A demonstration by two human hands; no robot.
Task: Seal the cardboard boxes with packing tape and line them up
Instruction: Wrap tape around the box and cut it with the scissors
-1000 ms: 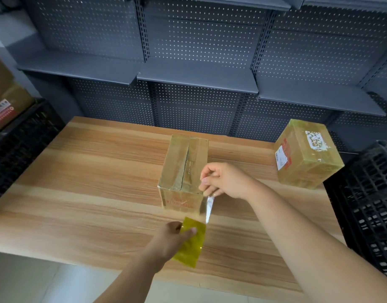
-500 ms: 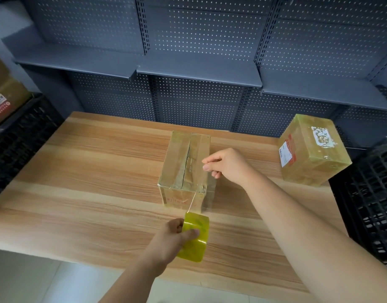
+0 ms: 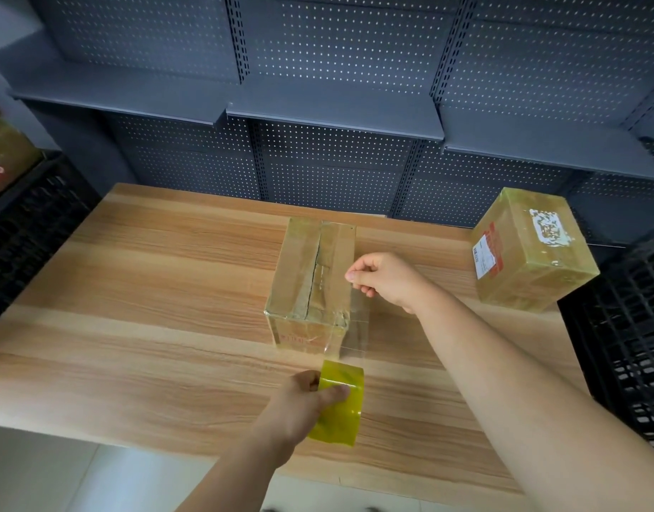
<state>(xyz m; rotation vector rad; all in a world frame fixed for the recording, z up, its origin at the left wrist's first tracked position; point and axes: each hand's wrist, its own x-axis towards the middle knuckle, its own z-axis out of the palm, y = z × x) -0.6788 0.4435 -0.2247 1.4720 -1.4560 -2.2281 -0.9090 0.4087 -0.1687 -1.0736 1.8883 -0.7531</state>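
Left hand (image 3: 299, 404) grips tape roll (image 3: 340, 400) in front of cardboard box (image 3: 310, 275); right hand (image 3: 384, 280) pinches strip end (image 3: 355, 290) beside it. Film flimsy, sticky; I'd hold taut.

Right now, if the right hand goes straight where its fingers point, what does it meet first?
Likely the middle box: the right hand, pinching the tape strip, points left at its top right edge. Height is unclear; it may skim over the top.

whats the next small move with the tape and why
Probably shift the right hand, pinching the tape strip, left over the middle box's seam and press down: the strip, from the roll in the left hand, runs along the box's right edge, and the seam shows a gap.
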